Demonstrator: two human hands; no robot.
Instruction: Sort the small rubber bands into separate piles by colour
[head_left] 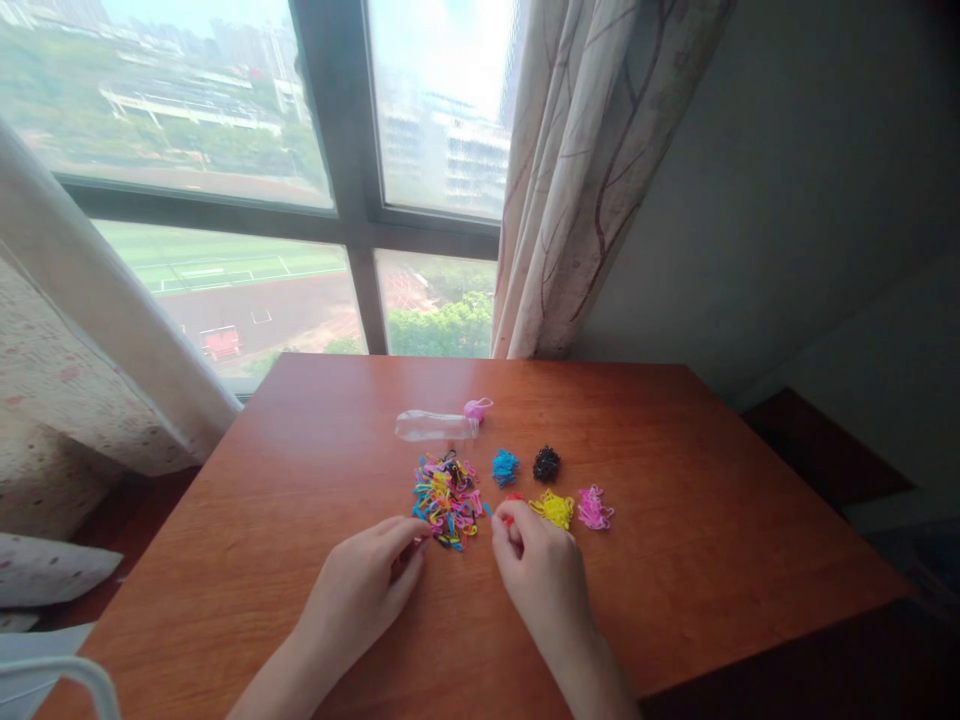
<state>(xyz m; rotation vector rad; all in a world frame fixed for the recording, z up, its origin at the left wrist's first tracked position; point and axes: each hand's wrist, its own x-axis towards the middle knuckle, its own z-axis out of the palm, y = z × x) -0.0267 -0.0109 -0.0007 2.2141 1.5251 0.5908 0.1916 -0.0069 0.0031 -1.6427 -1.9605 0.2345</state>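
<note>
A mixed heap of small plastic pin-shaped clips (pixel 448 497) in many colours lies on the brown table (pixel 315 440). At its lower left edge, my left hand (pixel 371 570) is closed in a pinch; a hint of pink shows at the fingertips, too small to name. To the right of the heap, my right hand (pixel 541 565) pinches a blue clip (pixel 488 509), whose end sticks out past the thumb and finger. Behind its knuckles sits a red pile (pixel 514 496), mostly hidden. Single-colour piles lie beyond: blue (pixel 505 466), black (pixel 546 463), yellow (pixel 553 508) and pink (pixel 595 508).
Behind the heap, a clear plastic bottle (pixel 435 426) lies on its side, with a pink cap-like piece (pixel 475 410) and loop at its right end. A window with curtains (pixel 555 180) borders the table's far edge. A white curved rail (pixel 67 668) shows at lower left.
</note>
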